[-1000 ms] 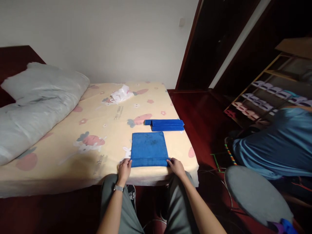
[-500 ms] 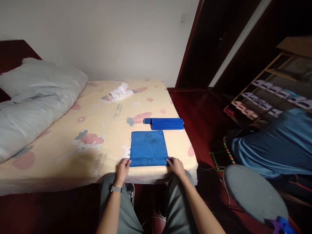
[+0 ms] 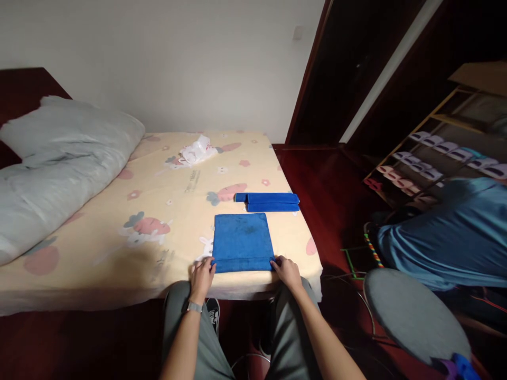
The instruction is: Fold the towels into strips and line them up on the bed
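A blue cloth (image 3: pixel 242 237) lies flat on the bed near its front edge. A crease or seam runs across the cloth close to its near side, and faint dark smudges show on its upper part. My left hand (image 3: pixel 203 274) pinches the near left corner, thumb and fingers together. At the near right corner my right hand (image 3: pixel 287 270) grips the edge in the same way. Just beyond lies a folded blue cloth (image 3: pixel 273 201), a long narrow strip that neither hand touches.
The bed (image 3: pixel 190 211) has a yellow printed sheet. A white plastic bag (image 3: pixel 197 150) lies farther back, and a grey quilt (image 3: pixel 67 169) fills the left. On the right stand a round grey stool (image 3: pixel 414 314), a blue draped cloth (image 3: pixel 447 232) and a shoe rack (image 3: pixel 420 124).
My left hand has shifted slightly right and inward at the cloth's near left corner. My right hand stays at its corner. The view has moved a little.
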The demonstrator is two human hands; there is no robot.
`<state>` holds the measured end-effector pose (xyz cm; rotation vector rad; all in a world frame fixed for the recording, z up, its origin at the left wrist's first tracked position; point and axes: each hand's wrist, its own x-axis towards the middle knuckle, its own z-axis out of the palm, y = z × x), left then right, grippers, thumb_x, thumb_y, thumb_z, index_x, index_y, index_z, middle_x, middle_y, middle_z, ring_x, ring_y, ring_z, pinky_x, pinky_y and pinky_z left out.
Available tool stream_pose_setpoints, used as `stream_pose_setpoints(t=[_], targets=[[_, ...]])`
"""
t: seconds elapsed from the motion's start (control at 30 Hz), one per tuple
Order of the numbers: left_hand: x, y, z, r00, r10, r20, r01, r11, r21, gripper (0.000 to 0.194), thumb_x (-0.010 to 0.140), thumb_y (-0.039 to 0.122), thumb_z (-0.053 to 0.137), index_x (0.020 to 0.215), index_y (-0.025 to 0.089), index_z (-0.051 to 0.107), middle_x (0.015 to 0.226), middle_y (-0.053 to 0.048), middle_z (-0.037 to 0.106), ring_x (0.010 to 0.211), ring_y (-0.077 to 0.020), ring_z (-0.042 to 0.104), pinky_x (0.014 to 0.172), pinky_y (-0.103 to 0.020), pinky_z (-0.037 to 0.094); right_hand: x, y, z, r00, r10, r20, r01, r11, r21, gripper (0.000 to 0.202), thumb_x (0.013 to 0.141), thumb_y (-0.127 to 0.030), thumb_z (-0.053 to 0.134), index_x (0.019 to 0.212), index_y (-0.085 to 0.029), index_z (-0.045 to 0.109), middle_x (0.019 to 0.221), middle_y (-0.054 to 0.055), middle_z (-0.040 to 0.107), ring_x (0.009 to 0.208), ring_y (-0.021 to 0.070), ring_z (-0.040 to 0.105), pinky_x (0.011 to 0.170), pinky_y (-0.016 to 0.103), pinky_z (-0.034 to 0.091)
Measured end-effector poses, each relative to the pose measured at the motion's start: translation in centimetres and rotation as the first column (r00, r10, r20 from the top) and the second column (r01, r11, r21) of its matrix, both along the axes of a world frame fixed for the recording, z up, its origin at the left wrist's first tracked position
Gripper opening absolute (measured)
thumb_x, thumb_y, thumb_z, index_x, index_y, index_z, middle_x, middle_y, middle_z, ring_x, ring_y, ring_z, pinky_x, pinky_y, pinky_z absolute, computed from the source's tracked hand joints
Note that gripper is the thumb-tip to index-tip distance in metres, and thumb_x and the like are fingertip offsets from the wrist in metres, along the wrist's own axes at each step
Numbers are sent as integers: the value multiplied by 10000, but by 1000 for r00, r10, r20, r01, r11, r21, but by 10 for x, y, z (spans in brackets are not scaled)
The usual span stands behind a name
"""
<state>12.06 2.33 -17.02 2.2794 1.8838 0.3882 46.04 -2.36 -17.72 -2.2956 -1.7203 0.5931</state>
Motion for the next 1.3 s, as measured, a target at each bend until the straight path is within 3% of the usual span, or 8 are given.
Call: stream_pose_setpoints(t=[0.3, 0.5, 0.6, 0.73, 0.83, 0.9, 1.03, 1.3], targets=[[2, 1, -2, 998, -13, -62, 15, 999, 31, 289, 972, 331, 462, 1171, 270, 662, 1079, -76, 743, 1023, -278, 604, 887, -415, 396, 0, -1, -1, 999, -30, -25, 30, 1000, -3, 268, 976, -417, 530, 1045, -209, 685, 1011, 65, 766, 937, 230, 713, 772, 292, 459], [12, -5, -2, 997, 5, -76, 2, 996, 95, 363, 1001, 318, 376, 1206, 249, 669, 1162, -130, 676, 1113, -311, 567, 959, -461, 410, -3, -2, 2, 997, -27, 73, 21, 997, 69, 298, 968, -375, 536, 1197, -197, 606, 1060, 90, 724, 974, 256, 663, 809, 325, 445], [30, -15, -2, 984, -173, -43, 177, 978, 110, 415, 1015, 290, 330, 1317, 259, 612, 1311, -107, 634, 1246, -283, 532, 1071, -454, 379, -12, -5, 7, 986, 31, 165, -63, 978, 197, 319, 980, -327, 480, 1236, -182, 604, 1217, 138, 655, 1083, 290, 601, 893, 375, 436], [58, -28, -8, 888, -455, -65, 460, 879, 126, 523, 1020, 336, 342, 1540, 279, 340, 1578, -35, 410, 1458, -238, 354, 1203, -455, 280, -42, -12, 5, 945, 294, 142, -325, 888, 326, 407, 1022, -289, 349, 1343, -178, 573, 1406, 124, 561, 1247, 260, 523, 1058, 391, 387], [67, -31, -16, 834, -544, -93, 552, 827, 105, 590, 1020, 357, 340, 1585, 261, 199, 1631, -26, 308, 1502, -217, 273, 1232, -461, 248, -72, -19, -10, 873, 467, 143, -486, 803, 345, 517, 1036, -358, 331, 1512, -170, 404, 1552, 101, 429, 1418, 252, 385, 1173, 425, 293], [65, -31, -22, 821, -563, -101, 570, 817, 85, 604, 1020, 370, 337, 1589, 248, 176, 1631, -37, 306, 1506, -209, 265, 1229, -455, 263, -85, -22, -21, 841, 516, 161, -539, 776, 329, 588, 1037, -420, 332, 1566, -166, 294, 1603, 90, 340, 1479, 251, 296, 1207, 448, 244], [51, -29, -28, 826, -555, -98, 562, 825, 59, 630, 1022, 428, 333, 1593, 253, 135, 1622, -50, 324, 1497, -211, 290, 1214, -451, 288, -86, -26, -36, 852, 487, 194, -524, 803, 283, 647, 1037, -492, 308, 1581, -149, 236, 1626, 93, 257, 1505, 248, 243, 1226, 451, 213], [24, -24, -31, 869, -486, -94, 490, 871, 29, 634, 1026, 452, 320, 1594, 276, 98, 1628, -43, 301, 1498, -216, 288, 1211, -442, 282, -60, -33, -34, 912, 347, 220, -387, 906, 171, 683, 1028, -536, 281, 1562, -110, 290, 1614, 126, 256, 1504, 265, 246, 1222, 451, 220]])
